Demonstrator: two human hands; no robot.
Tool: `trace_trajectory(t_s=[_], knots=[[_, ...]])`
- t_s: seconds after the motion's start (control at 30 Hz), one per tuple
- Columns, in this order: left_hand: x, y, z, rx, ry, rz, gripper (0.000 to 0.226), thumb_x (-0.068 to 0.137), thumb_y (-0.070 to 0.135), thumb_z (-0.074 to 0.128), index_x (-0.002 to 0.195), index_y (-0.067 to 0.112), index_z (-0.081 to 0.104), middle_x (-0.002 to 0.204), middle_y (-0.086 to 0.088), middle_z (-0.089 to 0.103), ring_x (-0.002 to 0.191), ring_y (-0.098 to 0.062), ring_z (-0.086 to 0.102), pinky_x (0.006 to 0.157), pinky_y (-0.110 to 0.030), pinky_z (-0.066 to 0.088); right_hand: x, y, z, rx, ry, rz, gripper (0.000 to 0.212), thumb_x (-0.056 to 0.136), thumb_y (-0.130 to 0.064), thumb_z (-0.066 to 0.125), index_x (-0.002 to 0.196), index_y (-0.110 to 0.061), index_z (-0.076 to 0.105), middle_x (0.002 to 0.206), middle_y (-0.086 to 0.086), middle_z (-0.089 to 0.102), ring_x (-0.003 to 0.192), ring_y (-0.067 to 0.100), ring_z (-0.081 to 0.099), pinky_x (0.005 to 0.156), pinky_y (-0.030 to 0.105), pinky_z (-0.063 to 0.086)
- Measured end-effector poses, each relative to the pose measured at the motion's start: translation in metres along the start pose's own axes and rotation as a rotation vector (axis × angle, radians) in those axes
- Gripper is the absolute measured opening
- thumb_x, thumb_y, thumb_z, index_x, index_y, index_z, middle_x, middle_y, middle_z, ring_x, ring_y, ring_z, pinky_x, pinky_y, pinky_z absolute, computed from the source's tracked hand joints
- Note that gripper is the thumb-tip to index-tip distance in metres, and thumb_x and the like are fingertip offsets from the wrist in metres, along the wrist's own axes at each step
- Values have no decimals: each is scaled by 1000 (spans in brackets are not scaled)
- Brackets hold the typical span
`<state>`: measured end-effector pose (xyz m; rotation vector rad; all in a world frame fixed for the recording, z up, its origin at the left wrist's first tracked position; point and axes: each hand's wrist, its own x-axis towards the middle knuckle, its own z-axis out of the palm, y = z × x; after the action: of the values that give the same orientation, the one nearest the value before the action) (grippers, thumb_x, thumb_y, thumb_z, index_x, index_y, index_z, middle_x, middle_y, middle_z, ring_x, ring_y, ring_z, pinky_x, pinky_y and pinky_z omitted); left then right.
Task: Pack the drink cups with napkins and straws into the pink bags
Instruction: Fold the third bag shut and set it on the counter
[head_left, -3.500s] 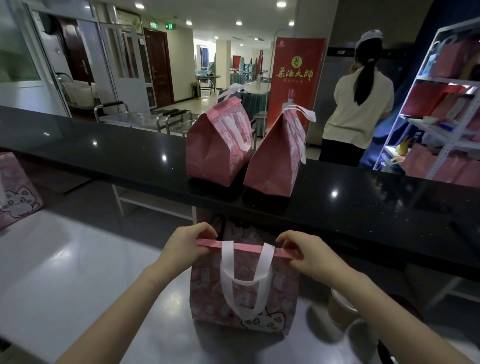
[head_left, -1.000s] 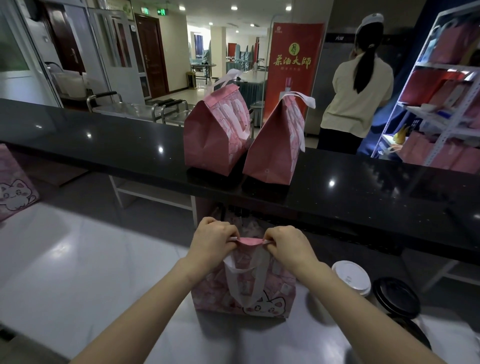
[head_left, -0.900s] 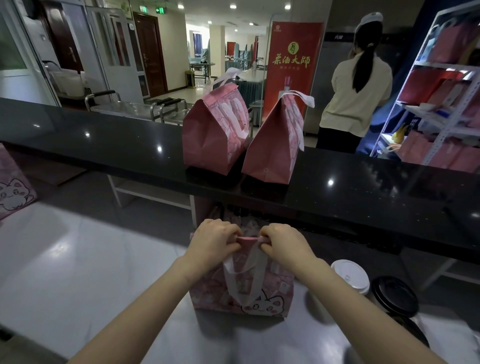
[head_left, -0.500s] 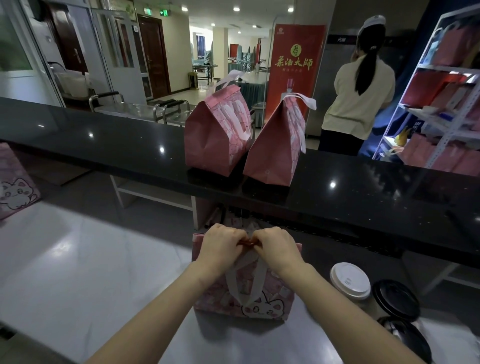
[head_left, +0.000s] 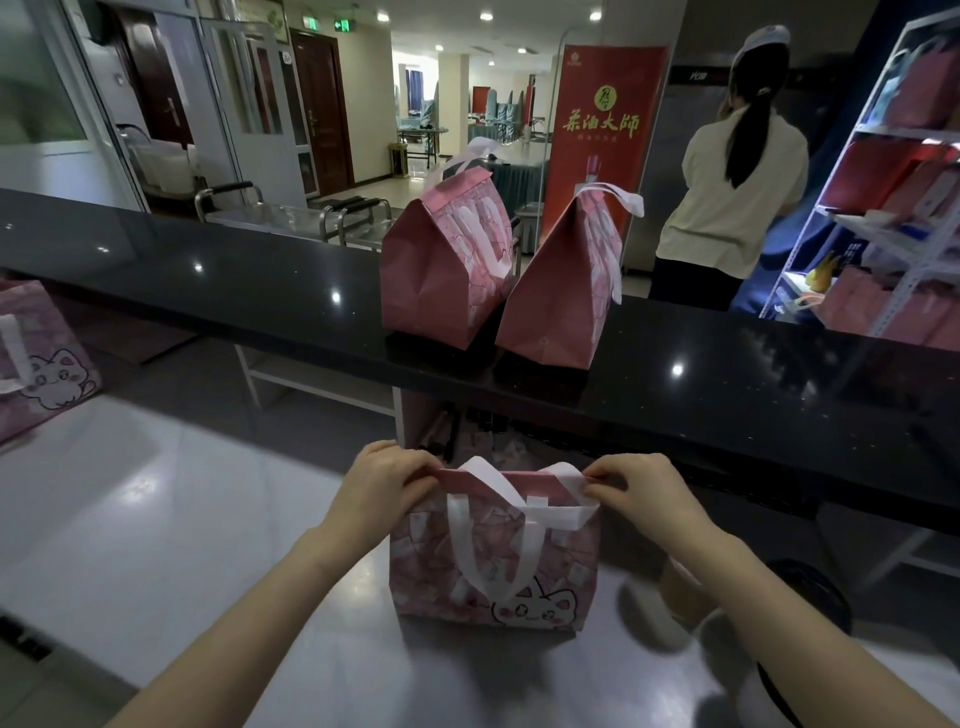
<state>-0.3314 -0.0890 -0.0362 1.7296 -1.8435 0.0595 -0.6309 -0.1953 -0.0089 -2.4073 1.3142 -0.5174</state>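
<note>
The left hand (head_left: 384, 483) has its fingers curled over the left end of the top edge of the pink bag (head_left: 493, 566) and pinches it there. The right hand (head_left: 644, 493) does the same at the right end, thumb against fingers. The bag stands upright on the steel bench (head_left: 156, 519), just in front of the person, with its cat picture toward the camera and its white handle (head_left: 483, 545) hanging down the front. I think the two ends are held so that the mouth is pulled straight and flat, which helps the top to close evenly. A white inner strip shows near the right hand, so the closing does not look finished. What is inside the bag I cannot see.

Beyond it, on the raised black bench (head_left: 727, 395), two closed bags (head_left: 441, 270) stand side by side and touch near the bottom; probably they are already packed and put there to be out of the way. To the right, partly behind the right forearm, are cups (head_left: 810, 592), of which one dark lid is clear.

Half a second ago both hands were together at the middle of the top edge. Now they are apart at its ends, and the white-lidded cup seen then is hidden by the forearm.
</note>
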Motion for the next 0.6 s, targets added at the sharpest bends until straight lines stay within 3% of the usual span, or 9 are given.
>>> trace_trajectory(t_s=[0.07,0.3,0.4,0.5,0.6], knots=[[2,0,1,-66,23,-71,6,84,20,72,88,24,75,83,15,72,82,-7,56,91,-7,27,0,0,4,-29,38,7,12,85,-22,71,96,-23,75,88,-10,71,82,6,63,78,27,53],[-1,-2,1,-70,18,-86,5,84,25,73,88,24,75,80,14,69,79,-7,57,80,-23,45,2,-4,11,-39,111,-19,9,87,-20,68,94,-20,74,88,-5,71,83,12,63,76,31,51],[-6,-4,-4,-108,-12,-90,15,82,28,75,97,25,72,87,17,67,81,-2,60,77,-18,50,2,4,10,8,78,-11,14,86,-24,69,100,-24,73,94,-10,70,89,9,62,81,27,50],[-14,-12,-11,-151,6,-129,20,83,26,75,103,24,71,94,17,66,86,0,60,78,-9,45,-3,20,5,99,46,22,20,85,-24,70,104,-32,70,95,-22,66,92,0,62,83,19,48],[-24,-20,-15,-141,23,-193,10,86,21,71,96,24,71,90,15,68,83,-1,61,74,-5,40,-7,33,4,138,39,66,24,84,-20,72,102,-36,70,94,-22,68,92,-2,63,87,28,53]])
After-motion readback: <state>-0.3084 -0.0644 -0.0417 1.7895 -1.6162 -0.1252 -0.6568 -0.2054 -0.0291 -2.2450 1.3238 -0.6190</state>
